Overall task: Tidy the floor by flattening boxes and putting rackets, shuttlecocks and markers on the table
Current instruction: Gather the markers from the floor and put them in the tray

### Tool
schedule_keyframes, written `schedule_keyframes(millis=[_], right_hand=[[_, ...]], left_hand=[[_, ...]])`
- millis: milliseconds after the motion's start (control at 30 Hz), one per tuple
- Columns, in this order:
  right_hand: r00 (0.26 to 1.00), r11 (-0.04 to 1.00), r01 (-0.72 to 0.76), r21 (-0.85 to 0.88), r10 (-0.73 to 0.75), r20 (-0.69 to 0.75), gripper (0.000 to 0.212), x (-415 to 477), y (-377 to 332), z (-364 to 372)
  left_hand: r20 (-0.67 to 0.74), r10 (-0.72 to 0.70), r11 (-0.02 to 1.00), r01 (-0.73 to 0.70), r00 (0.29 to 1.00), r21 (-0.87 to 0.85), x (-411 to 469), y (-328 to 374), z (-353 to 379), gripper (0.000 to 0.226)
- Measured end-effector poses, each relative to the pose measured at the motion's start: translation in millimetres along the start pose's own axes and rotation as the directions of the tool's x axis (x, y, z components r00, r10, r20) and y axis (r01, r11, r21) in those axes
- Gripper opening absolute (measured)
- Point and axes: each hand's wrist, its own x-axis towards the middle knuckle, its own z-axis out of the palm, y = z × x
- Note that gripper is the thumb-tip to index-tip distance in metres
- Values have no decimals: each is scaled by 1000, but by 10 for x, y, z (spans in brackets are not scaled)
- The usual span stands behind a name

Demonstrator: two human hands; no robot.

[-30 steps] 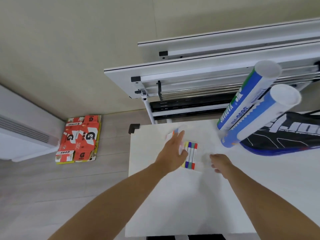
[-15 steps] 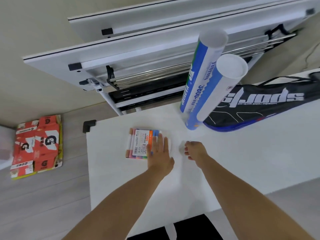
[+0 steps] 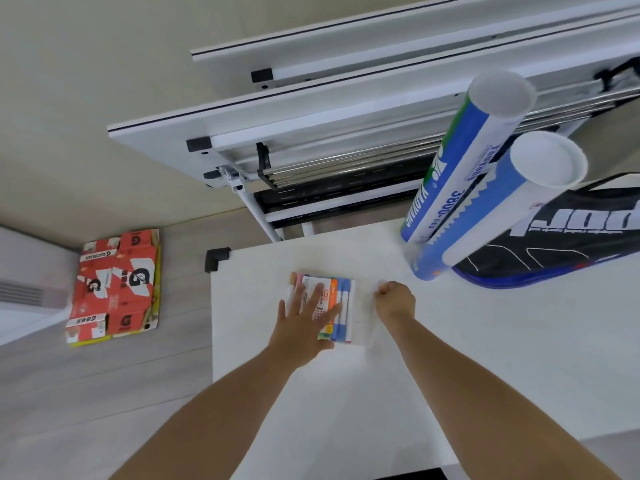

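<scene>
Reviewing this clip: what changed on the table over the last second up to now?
The left hand, which lay on the right part of the marker pack half a second ago, slid left and now presses flat on its label. The right hand stayed curled at the pack's right edge; whether it pinches the wrapper is unclear. The shuttlecock tubes, racket bag and flattened boxes stayed put.
</scene>
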Motion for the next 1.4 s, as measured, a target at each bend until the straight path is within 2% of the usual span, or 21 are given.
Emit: schedule_keyframes(millis=[167,333,400,467,500,567,667,800,967,1400], right_hand=[[999,999,30,-11,-30,-10,20,-18,-36,58],[983,998,59,13,-60,176,31,-80,58,-91],[982,1000,-16,13,13,190,41,-182,191,-97],[972,994,-105,4,102,210,30,-308,310,-32],[966,995,-99,-14,99,239,24,-373,340,2],[958,989,-138,62,117,260,32,-506,339,74],[971,979,-159,129,132,198,26,-614,277,110],[988,997,-78,-16,79,130,26,-655,207,176],[995,995,-21,-96,29,93,24,-691,130,246],[955,965,217,-150,-178,236,30,-335,-464,479]], left_hand=[[-28,-32,999,33,999,4,-26,24,58,85],[-54,-85,996,83,995,-25,-128,65,56,79],[-74,-129,991,128,989,-28,-176,110,50,78],[-62,-190,981,186,980,-60,-205,154,64,78],[-49,-213,975,209,976,-75,-214,166,77,79],[-24,-231,970,228,973,-87,-215,174,77,80],[4,-224,970,223,975,-102,-222,158,31,81],[25,-224,970,226,974,-87,-260,149,19,81],[64,-211,973,216,975,-80,-235,91,0,81],[34,-274,951,276,961,-138,45,-680,-216,81]])
